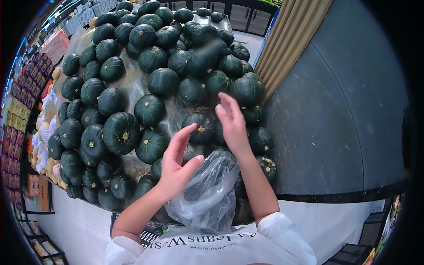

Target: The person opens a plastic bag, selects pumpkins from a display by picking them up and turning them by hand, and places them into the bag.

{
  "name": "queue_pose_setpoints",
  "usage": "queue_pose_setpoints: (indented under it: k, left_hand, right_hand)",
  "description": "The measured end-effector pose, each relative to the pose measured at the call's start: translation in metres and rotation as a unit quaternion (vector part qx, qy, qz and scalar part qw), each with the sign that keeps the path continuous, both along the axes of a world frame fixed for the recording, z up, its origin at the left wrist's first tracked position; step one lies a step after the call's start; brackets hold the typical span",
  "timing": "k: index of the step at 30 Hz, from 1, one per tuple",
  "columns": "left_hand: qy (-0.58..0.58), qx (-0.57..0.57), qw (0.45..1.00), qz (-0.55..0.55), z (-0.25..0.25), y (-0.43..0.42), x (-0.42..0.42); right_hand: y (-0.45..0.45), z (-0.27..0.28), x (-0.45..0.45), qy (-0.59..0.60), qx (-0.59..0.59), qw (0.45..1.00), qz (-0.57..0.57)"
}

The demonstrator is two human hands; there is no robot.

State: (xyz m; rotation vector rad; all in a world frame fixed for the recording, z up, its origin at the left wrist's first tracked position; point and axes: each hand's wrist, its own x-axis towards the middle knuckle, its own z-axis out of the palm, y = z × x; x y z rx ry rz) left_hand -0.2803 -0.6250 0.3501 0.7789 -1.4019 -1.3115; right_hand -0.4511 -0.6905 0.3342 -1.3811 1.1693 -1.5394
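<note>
Dark green pumpkins cover the metal display table in front of me. My left hand (176, 165) hovers at the front of the pile, thumb apart from the fingers, with nothing in it. Farther forward, my right hand (232, 119) is open too, its fingers stretched toward the pile. Between the two hands lies a dark green pumpkin (199, 127) with a pale stem; neither hand appears to grip it. A clear plastic bag (205, 192) sits crumpled between my forearms, against my shirt. It covers part of the front row of pumpkins.
The bare metal sheet (132, 95) of the display shows between pumpkins. Potatoes and white foam nets (43, 132) line the left edge. A dark grey panel (327, 110) and a ribbed tan strip (289, 39) border the right. Packaged goods (28, 88) fill shelves at far left.
</note>
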Motion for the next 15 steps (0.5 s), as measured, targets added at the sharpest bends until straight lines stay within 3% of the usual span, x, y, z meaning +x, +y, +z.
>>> queue_pose_setpoints:
  k: [3, 7, 11, 15]
  left_hand:
    - [0.077, 0.113, 0.99, -0.018, 0.02, -0.012, 0.002]
    - [0.179, 0.295, 0.938, -0.022, 0.028, -0.048, -0.006]
    - [0.239, 0.381, 0.893, -0.04, 0.017, -0.074, -0.019]
    - [0.299, 0.424, 0.853, -0.059, 0.011, -0.092, -0.034]
  right_hand:
    - [-0.015, 0.022, -0.008, -0.131, -0.004, 0.991, -0.033]
    - [-0.042, 0.047, -0.011, -0.284, 0.006, 0.958, -0.045]
    - [-0.074, 0.06, -0.015, -0.238, 0.018, 0.969, -0.054]
    - [-0.103, 0.068, -0.031, -0.066, 0.04, 0.995, -0.057]
